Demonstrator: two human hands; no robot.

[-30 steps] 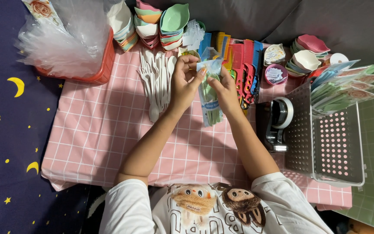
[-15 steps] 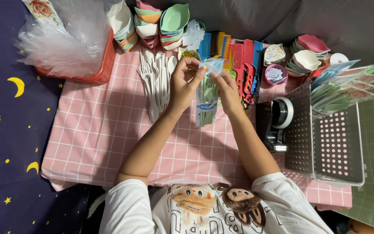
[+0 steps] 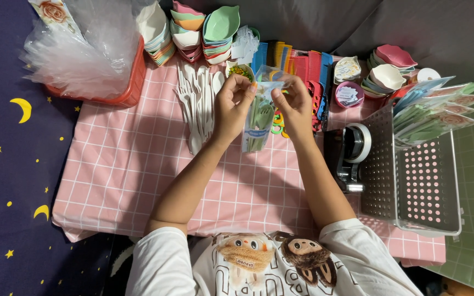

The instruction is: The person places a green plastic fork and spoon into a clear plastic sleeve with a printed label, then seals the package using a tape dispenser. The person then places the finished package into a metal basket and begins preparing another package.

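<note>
Over the pink checked cloth [image 3: 127, 170] both hands hold one clear plastic bag [image 3: 259, 118] with green cutlery inside. My left hand [image 3: 232, 107] pinches the bag's top left edge. My right hand [image 3: 292, 107] pinches the top right edge. The bag hangs down between them, its lower end close above the cloth. A row of white plastic spoons and forks [image 3: 198, 101] lies just left of my left hand.
A red bin of clear bags [image 3: 83, 55] stands back left. Stacks of coloured bowls [image 3: 204, 30] and upright combs [image 3: 297, 63] line the back edge. A black tape dispenser [image 3: 349, 151] and a white perforated basket [image 3: 418, 175] with packed bags sit on the right.
The bag has stayed between my hands with only small shifts; my fingers have worked along its top edge.
</note>
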